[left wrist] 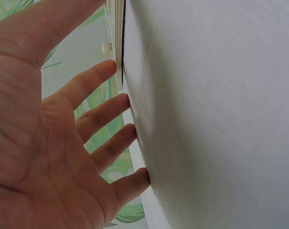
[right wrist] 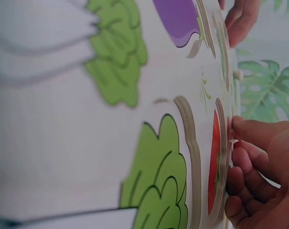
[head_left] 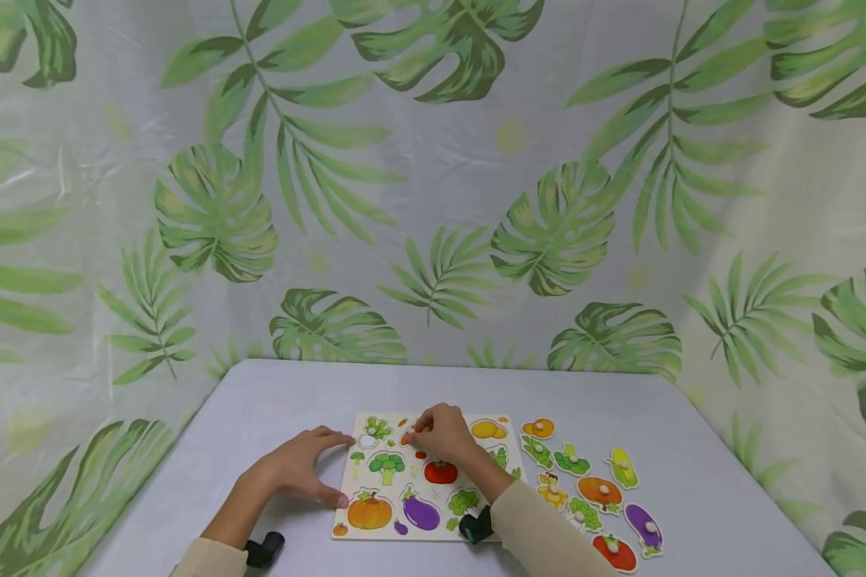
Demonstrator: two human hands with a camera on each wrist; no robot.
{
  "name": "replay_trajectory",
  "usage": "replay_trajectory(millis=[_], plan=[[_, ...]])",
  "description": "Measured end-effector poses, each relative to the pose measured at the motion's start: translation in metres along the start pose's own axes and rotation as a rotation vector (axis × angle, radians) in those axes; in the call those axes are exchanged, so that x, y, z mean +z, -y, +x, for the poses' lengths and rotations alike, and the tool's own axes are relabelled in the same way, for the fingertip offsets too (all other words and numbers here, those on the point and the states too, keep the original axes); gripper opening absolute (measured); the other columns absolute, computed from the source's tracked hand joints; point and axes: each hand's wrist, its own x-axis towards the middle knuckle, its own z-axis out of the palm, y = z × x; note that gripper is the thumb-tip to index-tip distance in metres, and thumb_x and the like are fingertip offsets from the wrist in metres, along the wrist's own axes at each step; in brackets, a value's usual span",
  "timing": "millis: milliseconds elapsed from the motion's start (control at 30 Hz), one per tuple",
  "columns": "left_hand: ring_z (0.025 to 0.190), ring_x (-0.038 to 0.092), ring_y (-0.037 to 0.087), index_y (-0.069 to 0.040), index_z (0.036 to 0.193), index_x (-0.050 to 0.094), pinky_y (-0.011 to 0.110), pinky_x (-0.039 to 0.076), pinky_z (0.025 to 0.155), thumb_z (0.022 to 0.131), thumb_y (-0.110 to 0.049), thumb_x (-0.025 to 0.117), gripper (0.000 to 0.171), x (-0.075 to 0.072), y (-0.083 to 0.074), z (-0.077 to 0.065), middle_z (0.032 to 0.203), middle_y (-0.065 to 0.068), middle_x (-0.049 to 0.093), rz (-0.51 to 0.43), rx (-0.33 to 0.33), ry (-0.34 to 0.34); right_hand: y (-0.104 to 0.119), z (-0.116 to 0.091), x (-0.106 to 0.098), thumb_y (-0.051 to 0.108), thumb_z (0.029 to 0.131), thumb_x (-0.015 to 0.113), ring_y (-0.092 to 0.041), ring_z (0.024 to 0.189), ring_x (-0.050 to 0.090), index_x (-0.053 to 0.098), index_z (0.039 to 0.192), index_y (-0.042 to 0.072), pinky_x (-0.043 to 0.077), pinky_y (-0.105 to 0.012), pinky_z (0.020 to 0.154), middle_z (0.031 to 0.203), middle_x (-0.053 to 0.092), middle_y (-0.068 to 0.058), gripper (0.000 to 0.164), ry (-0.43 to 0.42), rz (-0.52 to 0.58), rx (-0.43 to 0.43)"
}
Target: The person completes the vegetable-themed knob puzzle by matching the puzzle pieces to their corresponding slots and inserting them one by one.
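A wooden vegetable puzzle board [head_left: 398,495] lies flat in front of me. My right hand [head_left: 443,433] is over its top row, fingertips pinching an orange carrot puzzle piece [head_left: 406,438], which the hand partly covers. In the right wrist view, the curled fingers [right wrist: 235,179] and thumb meet close at the board surface. My left hand [head_left: 296,467] stands at the board's left side, thumb and index finger spread along the edge. The left wrist view shows its fingers [left wrist: 106,114] extended, with the index fingertip at the board's side. A white radish piece [head_left: 367,441] sits near that hand.
Several loose knobbed pieces lie right of the board, including a corn [head_left: 624,468], an eggplant [head_left: 644,529], a pumpkin [head_left: 600,492], a tomato [head_left: 616,553] and a broccoli [head_left: 572,460]. A white table [head_left: 281,393] bears everything; a leaf-print cloth [head_left: 440,160] hangs behind.
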Motion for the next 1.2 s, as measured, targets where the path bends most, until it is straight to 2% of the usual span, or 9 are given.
replay_trajectory(millis=[267,467,600,800,1200], plan=[[0.137,0.048,0.04,-0.025,0.143,0.06,0.072,0.041,0.107,0.063,-0.053,0.092,0.091,0.001,-0.002,0.001,0.149,0.01,0.052,0.0,0.006,0.002,-0.003,-0.004,-0.004,0.026,0.087,0.082,-0.014,0.064,0.058,0.071,0.088,0.011,0.049,-0.026,0.054,0.075,0.063,0.0,0.018,0.007,0.013,-0.011],[0.138,0.047,0.041,-0.024,0.143,0.06,0.072,0.04,0.107,0.063,-0.054,0.092,0.091,0.002,-0.002,0.001,0.149,0.011,0.052,-0.001,0.01,0.006,-0.007,-0.008,-0.015,0.029,0.091,0.079,-0.014,0.073,0.058,0.073,0.093,0.013,0.051,-0.026,0.061,0.081,0.065,0.001,0.017,0.021,0.036,-0.043],[0.139,0.046,0.043,-0.024,0.144,0.059,0.073,0.04,0.107,0.064,-0.054,0.092,0.091,0.001,-0.001,0.0,0.15,0.012,0.051,0.005,0.018,0.006,-0.013,-0.008,-0.026,0.027,0.094,0.077,-0.014,0.076,0.054,0.074,0.096,0.014,0.047,-0.024,0.064,0.082,0.063,0.002,0.013,0.011,0.005,-0.077],[0.14,0.046,0.044,-0.023,0.145,0.059,0.073,0.04,0.108,0.065,-0.055,0.092,0.092,-0.001,-0.001,-0.002,0.149,0.013,0.051,-0.001,0.021,0.014,-0.024,-0.011,-0.042,0.023,0.096,0.074,-0.014,0.073,0.053,0.075,0.098,0.014,0.046,-0.024,0.061,0.081,0.063,0.002,0.01,-0.009,-0.047,-0.125],[0.137,0.047,0.041,-0.022,0.146,0.058,0.073,0.04,0.107,0.065,-0.057,0.09,0.093,0.0,-0.001,-0.003,0.149,0.012,0.051,0.01,0.032,0.01,-0.042,-0.028,-0.066,0.026,0.095,0.076,-0.013,0.072,0.052,0.076,0.096,0.017,0.045,-0.023,0.061,0.08,0.062,0.005,0.009,-0.056,-0.077,-0.103]])
